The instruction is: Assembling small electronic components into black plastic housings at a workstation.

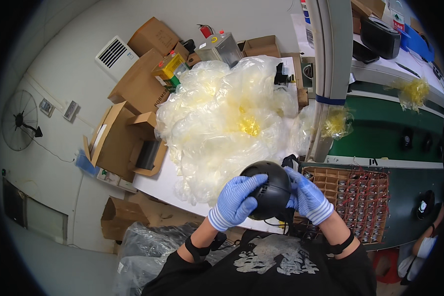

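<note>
White, flat-topped table (158,187), running away from the person. Over most of it, a broad, crumpled heap of translucent plastic bags (207,128), yellowish in places. To the right, past a pale upright post (325,59), a long, flat green work surface (375,128). Left side of table: an open brown cardboard carton (111,148), flaps out. Right of the person, a brown cardboard tray (362,207) divided into cells, small metallic parts and red wires in them.

Smaller: a rounded black plastic housing (274,200) with slots in its upper face, held up near the table's front edge, before the chest. Left hand (234,201), in a blue glove with striped cuff, curled on its left side, fingers reaching the slots. Right hand (308,197), gloved alike, gripping the right side; some fingertips hidden. Both hands share the hold.
</note>
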